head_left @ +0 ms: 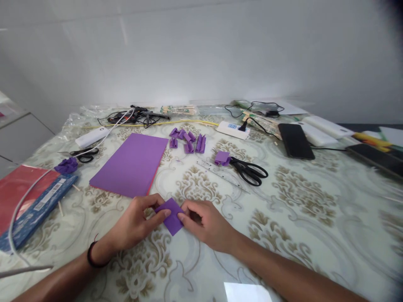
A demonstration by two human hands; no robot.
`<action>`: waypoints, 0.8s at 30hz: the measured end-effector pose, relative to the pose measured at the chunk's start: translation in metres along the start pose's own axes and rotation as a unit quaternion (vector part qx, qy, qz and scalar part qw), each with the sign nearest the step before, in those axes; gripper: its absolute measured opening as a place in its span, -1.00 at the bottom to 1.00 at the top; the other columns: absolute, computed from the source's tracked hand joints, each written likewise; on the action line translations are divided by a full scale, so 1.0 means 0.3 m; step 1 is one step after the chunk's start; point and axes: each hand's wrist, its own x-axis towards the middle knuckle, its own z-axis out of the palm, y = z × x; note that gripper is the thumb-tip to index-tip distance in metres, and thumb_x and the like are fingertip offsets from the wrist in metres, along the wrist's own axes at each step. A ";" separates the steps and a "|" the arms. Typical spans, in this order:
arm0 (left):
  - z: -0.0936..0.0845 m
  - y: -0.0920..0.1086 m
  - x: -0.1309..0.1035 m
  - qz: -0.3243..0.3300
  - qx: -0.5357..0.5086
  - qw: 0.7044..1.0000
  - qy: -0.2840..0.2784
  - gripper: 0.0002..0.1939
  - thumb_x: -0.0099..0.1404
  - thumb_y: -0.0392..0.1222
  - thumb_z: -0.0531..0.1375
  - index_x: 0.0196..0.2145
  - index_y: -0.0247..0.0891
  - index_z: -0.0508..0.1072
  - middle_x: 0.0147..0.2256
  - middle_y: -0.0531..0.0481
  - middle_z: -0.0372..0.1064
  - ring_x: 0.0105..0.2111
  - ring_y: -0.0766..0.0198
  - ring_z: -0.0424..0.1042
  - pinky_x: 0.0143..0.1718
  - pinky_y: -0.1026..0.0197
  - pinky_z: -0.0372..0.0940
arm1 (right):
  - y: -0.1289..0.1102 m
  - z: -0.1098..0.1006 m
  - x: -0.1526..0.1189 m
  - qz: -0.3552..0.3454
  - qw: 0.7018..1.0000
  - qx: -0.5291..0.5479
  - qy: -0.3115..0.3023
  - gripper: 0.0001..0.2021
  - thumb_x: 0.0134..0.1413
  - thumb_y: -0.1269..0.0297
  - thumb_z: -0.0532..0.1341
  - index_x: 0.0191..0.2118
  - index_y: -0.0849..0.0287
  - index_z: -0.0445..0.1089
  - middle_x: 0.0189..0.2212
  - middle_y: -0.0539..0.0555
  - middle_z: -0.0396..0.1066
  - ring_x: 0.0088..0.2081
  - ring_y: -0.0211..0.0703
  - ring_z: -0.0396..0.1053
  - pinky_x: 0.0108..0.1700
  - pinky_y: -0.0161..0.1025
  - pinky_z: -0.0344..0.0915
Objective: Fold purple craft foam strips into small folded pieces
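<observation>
Left hand (pixel 134 224) and right hand (pixel 209 222) each pinch a corner of the purple square (pixel 174 217), probably to steady it, folded bits (pixel 189 147) sitting handy at 12 o'clock.

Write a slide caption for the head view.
Two hands hold a small purple paper square above a patterned tablecloth, near folded purple pieces.

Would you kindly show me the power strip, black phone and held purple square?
Power strip (pixel 233 131), head view, its middle.
Black phone (pixel 296 141), head view, upper face.
Held purple square (pixel 173 217), head view, its centre.
</observation>
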 end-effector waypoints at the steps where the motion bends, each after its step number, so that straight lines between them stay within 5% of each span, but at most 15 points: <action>1: 0.004 -0.003 0.001 -0.012 -0.006 1.000 -0.013 -0.69 0.40 -0.04 0.21 -0.43 -0.28 0.42 -0.48 0.12 0.32 -0.44 0.34 0.24 -0.40 0.30 0.14 | 0.001 0.000 0.000 0.001 1.000 0.004 0.003 -0.77 0.26 0.28 0.19 -0.45 0.16 0.28 -0.59 -0.11 0.21 -0.54 -0.33 0.15 -0.47 -0.36 0.05; 8: 0.029 -0.010 0.002 -0.075 -0.042 0.993 -0.080 -0.74 0.31 -0.04 0.29 -0.36 -0.32 0.50 -0.46 0.10 0.31 -0.44 0.34 0.18 -0.44 0.30 0.07 | 0.005 0.004 -0.001 0.007 1.000 0.026 0.011 -0.87 0.18 0.33 0.22 -0.41 0.17 0.37 -0.57 -0.10 0.29 -0.53 -0.33 0.18 -0.48 -0.37 0.08; 18: 0.040 0.002 -0.015 0.030 0.039 0.999 -0.010 -0.76 0.38 -0.17 0.24 -0.44 -0.29 0.43 -0.54 0.15 0.26 -0.51 0.40 0.18 -0.46 0.33 0.07 | -0.005 -0.004 -0.001 0.034 0.999 0.037 0.005 -0.73 0.26 0.16 0.26 -0.43 0.17 0.34 -0.58 -0.10 0.24 -0.54 -0.32 0.14 -0.50 -0.35 0.04; 24: 0.044 0.014 -0.025 0.040 0.066 0.997 0.007 -0.70 0.42 -0.12 0.22 -0.46 -0.28 0.39 -0.56 0.15 0.23 -0.53 0.39 0.19 -0.47 0.31 0.07 | -0.003 0.004 -0.004 0.035 0.999 0.025 0.032 -0.66 0.27 0.08 0.26 -0.46 0.16 0.30 -0.59 -0.10 0.22 -0.53 -0.31 0.13 -0.48 -0.34 0.03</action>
